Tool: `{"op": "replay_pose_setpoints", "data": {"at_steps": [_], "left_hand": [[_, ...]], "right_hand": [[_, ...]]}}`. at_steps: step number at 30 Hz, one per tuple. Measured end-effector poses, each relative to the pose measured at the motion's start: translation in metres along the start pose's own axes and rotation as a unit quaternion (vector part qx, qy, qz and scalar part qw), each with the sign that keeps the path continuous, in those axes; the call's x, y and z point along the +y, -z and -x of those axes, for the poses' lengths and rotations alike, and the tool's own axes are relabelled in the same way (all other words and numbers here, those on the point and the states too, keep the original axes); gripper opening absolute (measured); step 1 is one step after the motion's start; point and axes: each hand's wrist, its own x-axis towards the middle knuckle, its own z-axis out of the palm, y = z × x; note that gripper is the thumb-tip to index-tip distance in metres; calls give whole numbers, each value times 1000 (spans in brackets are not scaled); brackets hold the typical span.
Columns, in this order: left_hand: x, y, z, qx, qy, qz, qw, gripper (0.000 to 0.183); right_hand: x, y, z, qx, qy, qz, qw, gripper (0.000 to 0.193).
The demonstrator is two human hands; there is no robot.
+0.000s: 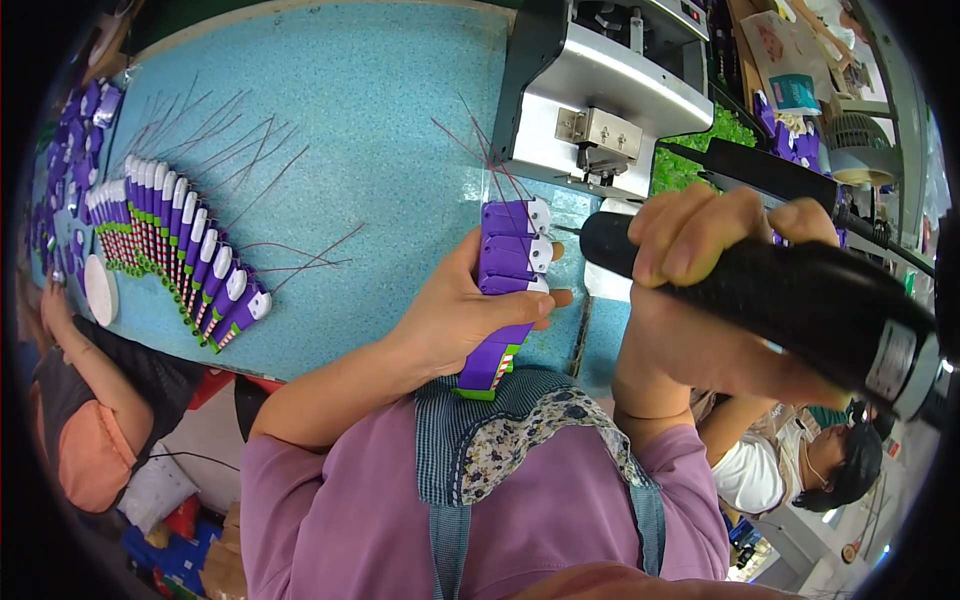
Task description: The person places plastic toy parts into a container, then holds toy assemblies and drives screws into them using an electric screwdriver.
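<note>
My left hand is closed around a short stack of purple plastic toy parts with white ends and green-and-striped bases. Thin dark red wires stick out from the stack's far end. In my right hand is a black electric screwdriver, gripped round its body and pointing left. Its thin bit is beside the white end of a held part; whether it touches I cannot tell. To the left, a fanned row of similar purple and white parts lies on the blue tabletop, wires trailing from them.
A grey metal machine stands at the far side, with green pieces beside it. Another black tool lies to the right. At far left are a purple heap, a white disc and a person's arm. Another person sits lower right.
</note>
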Motion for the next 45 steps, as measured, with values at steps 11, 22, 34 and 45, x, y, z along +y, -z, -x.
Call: {"op": "replay_pose_setpoints", "data": {"at_steps": [11, 22, 34, 45], "left_hand": [[2, -7, 2, 29, 9, -19, 999, 56], [4, -4, -7, 32, 22, -5, 999, 54], [-8, 0, -8, 19, -15, -6, 1000, 64], [-8, -1, -12, 26, -25, 8, 999, 64]], "right_hand": [[11, -1, 12, -50, -5, 7, 999, 92], [-1, 10, -23, 12, 0, 39, 999, 92], [-13, -1, 3, -28, -36, 5, 999, 91], [7, 3, 17, -32, -30, 9, 999, 91]]}}
